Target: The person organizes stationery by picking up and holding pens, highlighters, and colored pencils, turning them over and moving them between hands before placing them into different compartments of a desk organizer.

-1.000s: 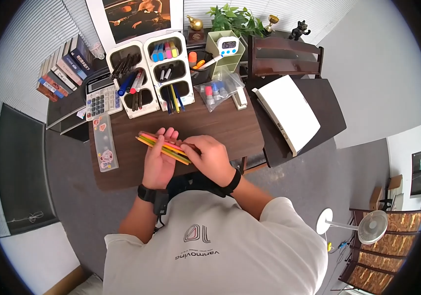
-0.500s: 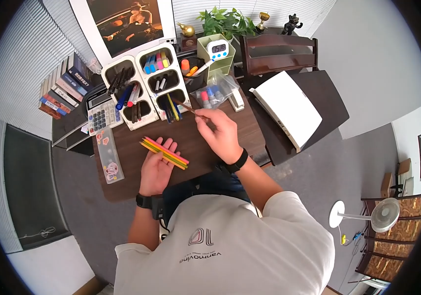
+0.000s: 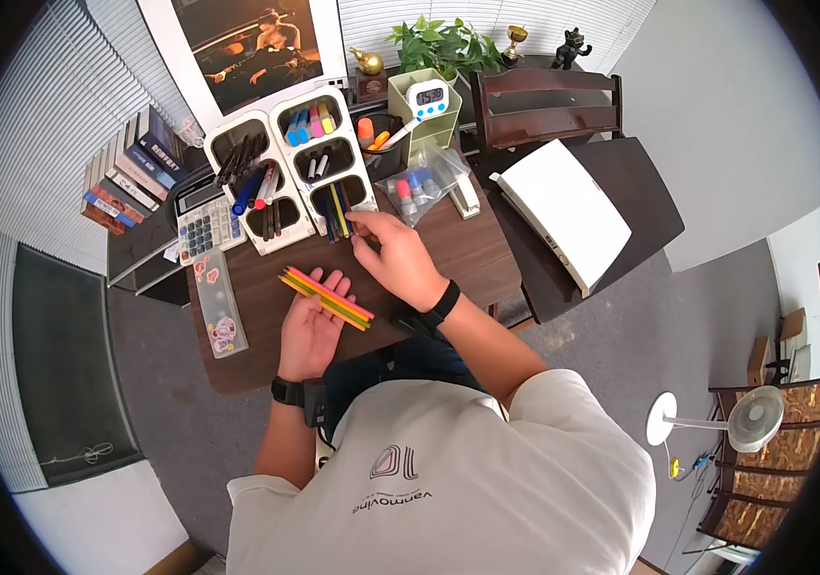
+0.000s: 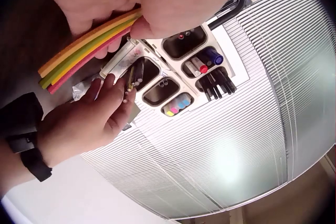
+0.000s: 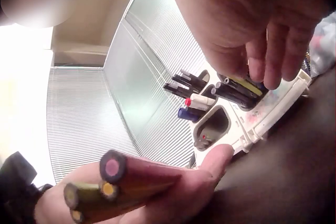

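Note:
My left hand [image 3: 310, 337] is palm up and holds a small bundle of colored pencils [image 3: 325, 299], pink, yellow, green and orange, under its thumb. Their blunt ends face the camera in the right wrist view. My right hand [image 3: 398, 257] is at the near right compartment of a white desk organizer [image 3: 306, 144], thumb and fingertips pinching a pencil at its opening. That pencil is mostly hidden by the fingers. Dark and yellow pencils [image 3: 336, 213] stand in this compartment, right beside the fingertips.
Other compartments hold highlighters [image 3: 311, 125], black pens [image 3: 240, 161] and markers [image 3: 261, 189]. A clear bag of small bottles [image 3: 419, 190] and a stapler [image 3: 464, 196] lie right of the organizer. On the left are a calculator [image 3: 208, 230] and a stickered pencil case [image 3: 218, 307].
My right hand left the pencil bundle with a brown pencil, reached toward the organizer, then moved left to the near right compartment. My left hand stays with the bundle, fingers spread flatter.

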The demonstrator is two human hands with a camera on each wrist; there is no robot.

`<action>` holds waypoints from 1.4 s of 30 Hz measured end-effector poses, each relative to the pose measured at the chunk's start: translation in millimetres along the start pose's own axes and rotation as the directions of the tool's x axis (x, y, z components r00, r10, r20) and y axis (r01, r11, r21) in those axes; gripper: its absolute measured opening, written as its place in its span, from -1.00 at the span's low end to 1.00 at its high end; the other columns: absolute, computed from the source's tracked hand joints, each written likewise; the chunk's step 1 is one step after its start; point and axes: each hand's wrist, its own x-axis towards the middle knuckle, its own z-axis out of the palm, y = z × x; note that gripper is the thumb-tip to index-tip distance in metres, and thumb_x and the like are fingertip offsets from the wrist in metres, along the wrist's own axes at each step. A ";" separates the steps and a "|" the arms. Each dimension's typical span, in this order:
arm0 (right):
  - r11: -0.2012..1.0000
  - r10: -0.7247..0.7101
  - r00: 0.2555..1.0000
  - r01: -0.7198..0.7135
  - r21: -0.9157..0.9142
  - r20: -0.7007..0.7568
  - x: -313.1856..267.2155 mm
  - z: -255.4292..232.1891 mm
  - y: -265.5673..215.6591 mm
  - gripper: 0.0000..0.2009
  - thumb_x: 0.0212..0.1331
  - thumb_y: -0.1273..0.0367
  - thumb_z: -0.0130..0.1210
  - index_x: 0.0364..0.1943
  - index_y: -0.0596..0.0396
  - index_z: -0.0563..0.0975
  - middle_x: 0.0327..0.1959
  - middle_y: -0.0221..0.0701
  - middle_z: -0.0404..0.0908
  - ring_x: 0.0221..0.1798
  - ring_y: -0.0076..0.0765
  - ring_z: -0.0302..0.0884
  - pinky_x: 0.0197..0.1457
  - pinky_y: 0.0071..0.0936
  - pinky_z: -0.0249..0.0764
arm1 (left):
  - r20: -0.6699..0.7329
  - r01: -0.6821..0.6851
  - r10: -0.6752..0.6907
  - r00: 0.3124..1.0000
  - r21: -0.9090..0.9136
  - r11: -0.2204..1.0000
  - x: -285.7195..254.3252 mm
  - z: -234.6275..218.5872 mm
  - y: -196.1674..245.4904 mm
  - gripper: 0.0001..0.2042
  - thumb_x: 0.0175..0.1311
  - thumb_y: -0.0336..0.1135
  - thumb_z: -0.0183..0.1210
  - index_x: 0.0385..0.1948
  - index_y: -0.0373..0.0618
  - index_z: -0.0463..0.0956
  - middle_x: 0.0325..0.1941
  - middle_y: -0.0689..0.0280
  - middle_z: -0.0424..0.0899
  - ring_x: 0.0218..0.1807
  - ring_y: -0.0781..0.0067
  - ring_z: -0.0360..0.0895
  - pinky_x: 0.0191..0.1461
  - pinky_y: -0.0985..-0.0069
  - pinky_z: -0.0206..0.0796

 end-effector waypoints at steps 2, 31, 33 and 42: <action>1.000 0.024 1.000 -0.024 0.003 -0.010 -0.1 0.6 0.5 -0.65 0.25 0.50 0.25 0.14 0.15 0.61 -0.13 -0.11 0.72 -0.08 0.05 0.72 0.02 -0.17 0.64 | 0.003 0.000 0.000 1.000 0.005 1.000 0.5 -0.8 0.1 -0.48 0.52 -0.45 -0.05 0.51 -0.17 0.20 0.55 -0.02 0.36 0.52 0.07 0.38 0.63 0.01 0.20; 0.985 -0.101 0.982 0.076 -0.152 -0.162 -9.6 -35.2 -18.7 -0.71 0.23 0.53 0.32 0.05 0.15 0.67 -0.14 -0.17 0.74 -0.10 -0.10 0.73 0.04 -0.28 0.64 | 0.217 0.136 -0.084 0.973 -0.238 0.962 15.4 -23.2 -7.7 -0.70 0.58 -0.12 0.09 0.15 -0.04 0.55 -0.11 0.39 0.55 -0.06 0.50 0.50 0.15 0.41 0.43; 0.982 -0.102 0.987 0.080 -0.169 -0.122 -3.6 -21.6 -7.4 -0.69 0.24 0.52 0.30 0.08 0.15 0.66 -0.12 -0.16 0.74 -0.07 -0.04 0.72 0.06 -0.25 0.63 | 0.088 0.099 -0.082 0.993 -0.208 0.973 6.4 3.3 -4.4 -0.64 0.58 -0.11 0.04 0.25 -0.06 0.48 0.06 0.30 0.57 0.11 0.38 0.50 0.31 0.28 0.37; 0.991 -0.027 1.000 0.028 -0.133 0.011 3.5 -2.4 2.1 -0.61 0.24 0.53 0.20 0.18 0.17 0.59 -0.05 -0.06 0.71 0.00 0.10 0.69 0.09 -0.14 0.62 | 0.040 0.072 -0.066 0.997 -0.172 0.983 0.5 4.4 1.1 -0.42 0.55 -0.14 -0.04 0.52 -0.20 0.20 0.61 0.04 0.29 0.63 0.07 0.21 0.69 -0.05 -0.01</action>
